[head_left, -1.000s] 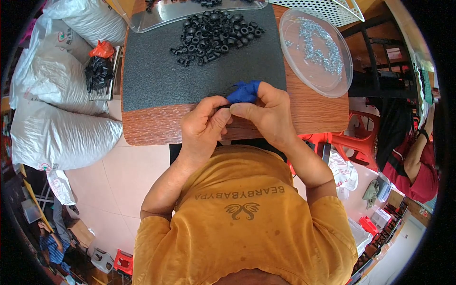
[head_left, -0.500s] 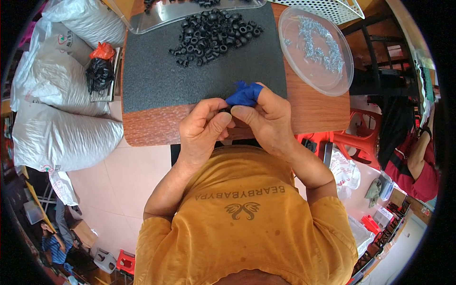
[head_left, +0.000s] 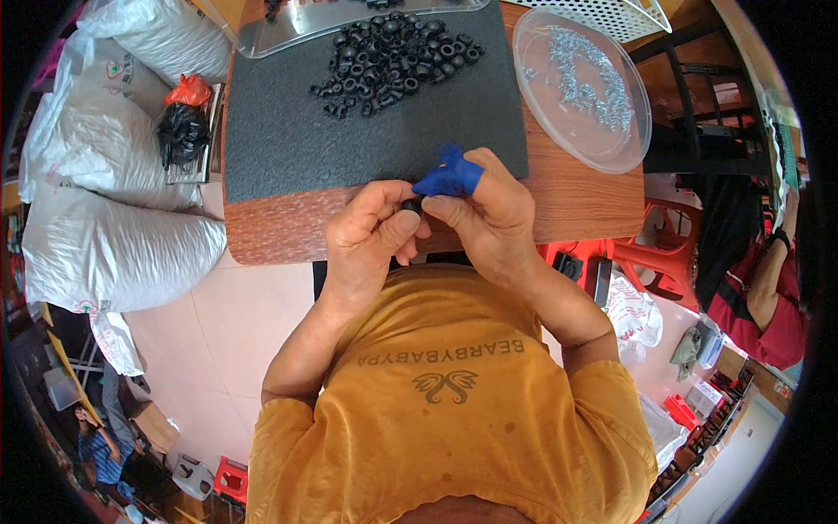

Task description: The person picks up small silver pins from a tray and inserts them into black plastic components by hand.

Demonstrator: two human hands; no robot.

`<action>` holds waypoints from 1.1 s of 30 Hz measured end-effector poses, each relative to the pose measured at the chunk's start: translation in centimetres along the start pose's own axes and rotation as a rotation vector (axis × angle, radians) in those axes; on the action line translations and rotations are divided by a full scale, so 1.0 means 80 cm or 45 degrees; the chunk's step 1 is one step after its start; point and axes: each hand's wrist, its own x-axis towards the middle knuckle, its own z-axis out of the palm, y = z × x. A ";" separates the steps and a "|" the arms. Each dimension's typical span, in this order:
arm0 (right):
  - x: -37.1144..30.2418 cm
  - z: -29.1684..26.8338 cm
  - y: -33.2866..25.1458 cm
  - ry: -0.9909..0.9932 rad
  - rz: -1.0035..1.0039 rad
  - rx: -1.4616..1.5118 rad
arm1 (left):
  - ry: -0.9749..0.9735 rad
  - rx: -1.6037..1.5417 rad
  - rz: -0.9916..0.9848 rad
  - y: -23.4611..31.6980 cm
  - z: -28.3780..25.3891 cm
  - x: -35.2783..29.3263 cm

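My left hand [head_left: 365, 236] pinches a small round black plastic part [head_left: 412, 205] between thumb and fingers, just past the near edge of the table. Right up against it is my right hand [head_left: 489, 214], thumb pressed to the index finger. Blue cloth [head_left: 452, 175] is wrapped round that index finger. Whatever lies between the right fingertips is hidden or too small to make out. Beyond both hands, a heap of similar black parts [head_left: 393, 65], several with round holes, rests on a dark grey mat [head_left: 279, 131].
On the right of the wooden table [head_left: 576, 205], a clear round lid [head_left: 532, 113] holds many tiny silvery pieces [head_left: 594, 83]. A clear tray [head_left: 262, 48] and a white perforated basket [head_left: 624, 22] stand at the far side. White sacks [head_left: 122, 253] are at left, a red stool [head_left: 668, 262] at right.
Both hands stay together at nearly the same spot, with slight finger shifts. The black part shows a little more between the left fingertips.
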 end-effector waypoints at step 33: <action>-0.004 0.014 0.011 0.024 -0.568 -0.539 | 0.219 -0.514 -0.158 0.015 0.021 0.007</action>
